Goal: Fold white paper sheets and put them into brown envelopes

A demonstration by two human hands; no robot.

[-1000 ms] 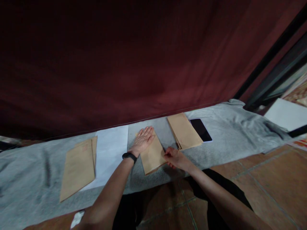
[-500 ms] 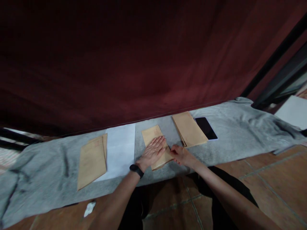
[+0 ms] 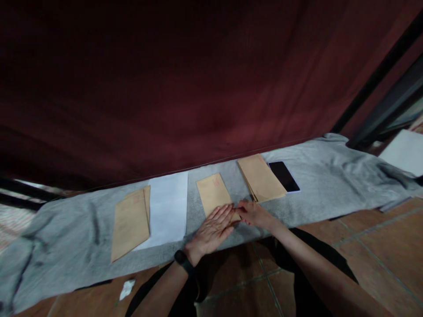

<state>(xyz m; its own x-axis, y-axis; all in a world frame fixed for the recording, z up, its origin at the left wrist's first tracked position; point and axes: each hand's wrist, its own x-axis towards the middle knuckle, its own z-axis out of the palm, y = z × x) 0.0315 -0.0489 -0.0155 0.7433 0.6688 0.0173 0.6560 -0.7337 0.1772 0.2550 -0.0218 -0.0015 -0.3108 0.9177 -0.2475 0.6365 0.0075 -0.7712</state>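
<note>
A brown paper envelope with small red print near its top lies in front of me on the grey cloth. My left hand, a dark band on its wrist, rests flat across the envelope's near end with fingers stretched out. At the near right corner, my right hand has its fingers closed in a pinch on the envelope's edge. The fingertips of both hands almost meet there, and the left palm hides the lower part of the envelope.
Right of the hands lie a stack of brown envelopes and a dark-screened phone. To the left, more brown envelopes overlap white paper sheets. A dark red curtain hangs behind; a crumpled white scrap is on the tiled floor.
My left hand has slid down the envelope toward me, uncovering its middle. My right hand stays at the right edge, nearly unmoved.
</note>
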